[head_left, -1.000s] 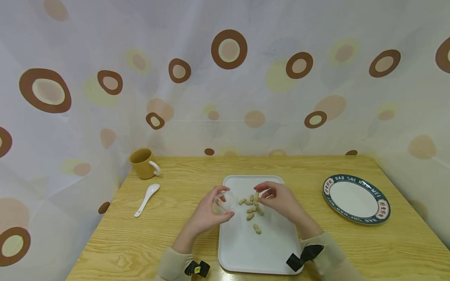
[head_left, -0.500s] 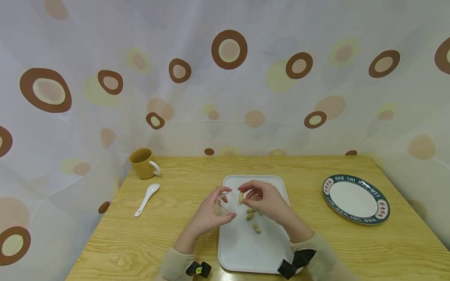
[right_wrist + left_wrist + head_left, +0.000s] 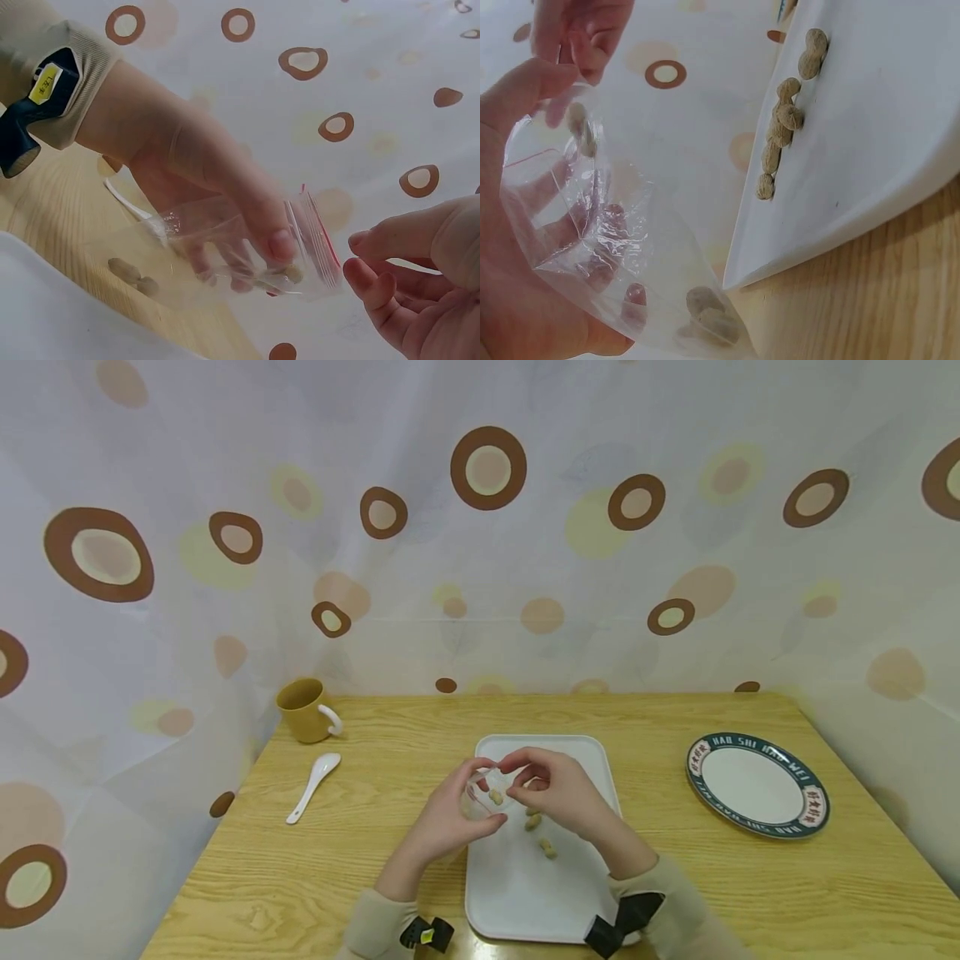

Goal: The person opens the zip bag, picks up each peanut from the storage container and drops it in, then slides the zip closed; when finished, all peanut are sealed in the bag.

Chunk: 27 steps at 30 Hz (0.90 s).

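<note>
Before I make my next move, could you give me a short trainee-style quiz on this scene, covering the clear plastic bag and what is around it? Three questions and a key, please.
1. What grips the clear plastic bag?
A) The right hand
B) The left hand
C) Both hands

2. True or false: the white spoon lies nearer the mustard-yellow mug with a white handle than the white plate with a dark green lettered rim.

3. In which two places do tan-shelled peanuts show?

Key:
1. B
2. True
3. Inside the bag and on the white rectangular tray.
</note>
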{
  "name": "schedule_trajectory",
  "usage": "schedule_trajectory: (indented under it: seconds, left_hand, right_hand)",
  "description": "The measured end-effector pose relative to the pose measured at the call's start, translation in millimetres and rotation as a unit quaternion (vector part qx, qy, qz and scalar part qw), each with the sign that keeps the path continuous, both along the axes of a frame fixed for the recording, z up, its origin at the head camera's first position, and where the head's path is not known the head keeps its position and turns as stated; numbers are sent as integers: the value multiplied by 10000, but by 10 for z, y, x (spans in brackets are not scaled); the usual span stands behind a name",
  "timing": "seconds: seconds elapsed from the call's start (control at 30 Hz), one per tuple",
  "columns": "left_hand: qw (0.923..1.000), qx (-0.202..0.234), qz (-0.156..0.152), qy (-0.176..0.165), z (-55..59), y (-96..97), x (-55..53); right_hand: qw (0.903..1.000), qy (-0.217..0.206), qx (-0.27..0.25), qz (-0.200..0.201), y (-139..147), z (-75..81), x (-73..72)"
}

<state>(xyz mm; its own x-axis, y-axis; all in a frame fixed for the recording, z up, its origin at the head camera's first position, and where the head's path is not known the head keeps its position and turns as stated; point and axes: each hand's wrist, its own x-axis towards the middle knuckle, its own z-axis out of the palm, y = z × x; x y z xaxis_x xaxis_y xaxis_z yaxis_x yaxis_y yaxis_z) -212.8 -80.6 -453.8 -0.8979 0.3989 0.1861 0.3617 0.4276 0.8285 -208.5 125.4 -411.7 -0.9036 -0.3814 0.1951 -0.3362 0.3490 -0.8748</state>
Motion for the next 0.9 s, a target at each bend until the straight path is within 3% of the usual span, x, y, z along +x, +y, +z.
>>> schedule_trajectory:
  seconds: [0.43,0.9]
  left_hand:
    - [9996,-146,222,-10,-11,-96,-9]
    - [9997,-70,232,66,-22,-123,-13]
  right_hand:
    - [9955,-350,349,-815,318,-221,-133]
    - [9856,-878,978,-1064,536,-600,-206]
